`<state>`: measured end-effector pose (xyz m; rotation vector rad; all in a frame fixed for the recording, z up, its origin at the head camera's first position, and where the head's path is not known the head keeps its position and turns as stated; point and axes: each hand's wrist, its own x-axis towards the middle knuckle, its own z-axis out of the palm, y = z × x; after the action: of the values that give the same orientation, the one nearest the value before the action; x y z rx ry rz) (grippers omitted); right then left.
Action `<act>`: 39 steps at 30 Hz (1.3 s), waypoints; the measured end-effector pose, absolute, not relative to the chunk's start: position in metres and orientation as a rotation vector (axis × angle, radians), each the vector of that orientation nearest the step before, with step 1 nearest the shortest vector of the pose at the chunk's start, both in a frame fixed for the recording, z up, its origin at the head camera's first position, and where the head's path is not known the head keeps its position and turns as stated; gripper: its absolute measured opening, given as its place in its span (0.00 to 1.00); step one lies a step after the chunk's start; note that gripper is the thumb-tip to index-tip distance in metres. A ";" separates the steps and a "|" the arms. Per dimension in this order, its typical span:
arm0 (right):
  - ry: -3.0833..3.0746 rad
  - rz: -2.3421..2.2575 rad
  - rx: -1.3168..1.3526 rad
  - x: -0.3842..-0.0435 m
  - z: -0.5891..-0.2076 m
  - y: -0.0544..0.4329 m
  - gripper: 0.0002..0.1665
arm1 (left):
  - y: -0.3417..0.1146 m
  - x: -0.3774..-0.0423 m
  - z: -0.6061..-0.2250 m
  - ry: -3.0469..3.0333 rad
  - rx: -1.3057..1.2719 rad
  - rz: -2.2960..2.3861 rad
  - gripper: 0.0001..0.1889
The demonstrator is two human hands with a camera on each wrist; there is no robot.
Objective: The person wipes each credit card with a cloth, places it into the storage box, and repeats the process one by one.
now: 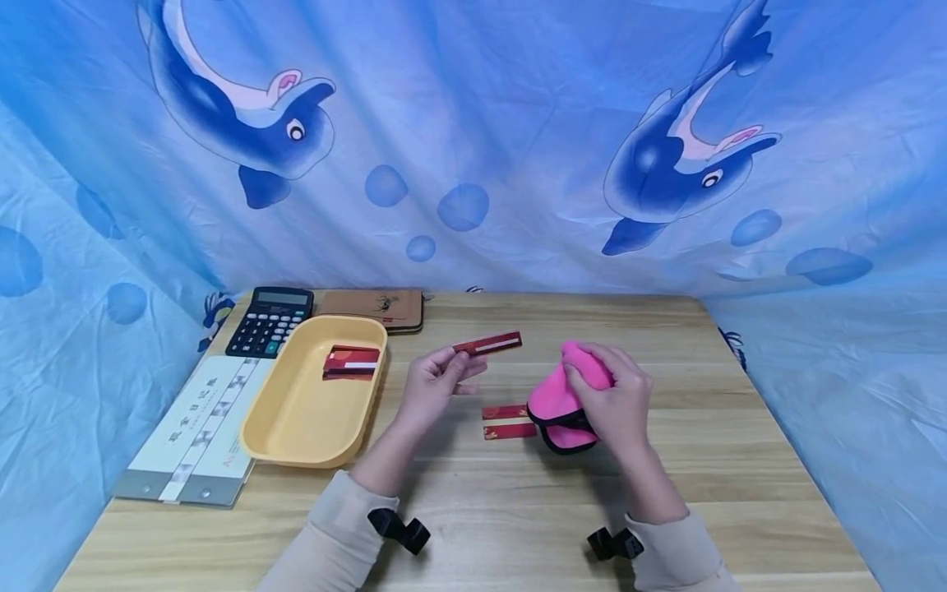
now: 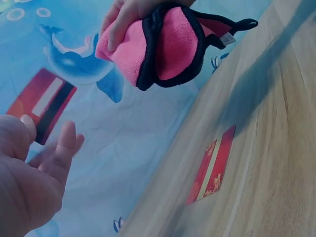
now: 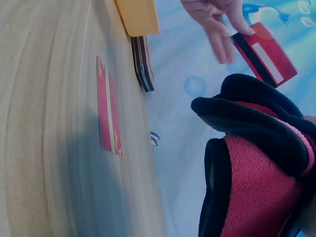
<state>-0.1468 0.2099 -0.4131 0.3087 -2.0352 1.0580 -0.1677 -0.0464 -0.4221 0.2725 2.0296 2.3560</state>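
Note:
Between thumb and fingers, my left hand (image 1: 432, 385) pinches a red card (image 1: 488, 343) above the table. A black stripe and a white strip run along the card's face (image 2: 47, 101) in the left wrist view. My right hand (image 1: 616, 396) grips a folded pink cloth (image 1: 556, 393) with black edging, also held up off the wood. In the left wrist view a small loop and a white tag show at the cloth's edge. Below, a second red card (image 1: 506, 423) with a pale yellow band lies flat on the table, partly overlapped by the cloth in the head view.
A yellow tray (image 1: 318, 411) on the left holds red cards (image 1: 351, 363) at its far right. Around it are a black calculator (image 1: 270, 321), a brown leather-like notebook (image 1: 370, 308) and a pale blue-grey binder (image 1: 196, 419). A blue dolphin curtain (image 1: 473, 148) hangs behind the wooden table (image 1: 703, 460).

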 end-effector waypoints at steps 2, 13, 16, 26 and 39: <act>-2.026 1.065 0.316 -0.146 -0.413 0.209 0.19 | -0.047 -0.168 -0.423 2.009 0.191 2.350 0.14; -2.075 1.095 0.400 -0.144 -0.409 0.189 0.19 | -0.032 -0.166 -0.426 1.848 0.175 2.360 0.15; -2.086 1.062 0.424 -0.145 -0.411 0.184 0.18 | -0.027 -0.162 -0.424 1.850 0.256 2.303 0.15; -2.058 1.037 0.484 -0.147 -0.409 0.155 0.17 | -0.018 -0.159 -0.424 1.965 0.432 2.162 0.19; -2.078 1.040 0.496 -0.141 -0.407 0.152 0.17 | -0.018 -0.157 -0.427 1.927 0.411 2.259 0.17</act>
<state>-0.1415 0.1518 -0.4068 0.4960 -2.0777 1.0400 -0.1575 -0.0179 -0.4266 0.4109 1.9267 2.2587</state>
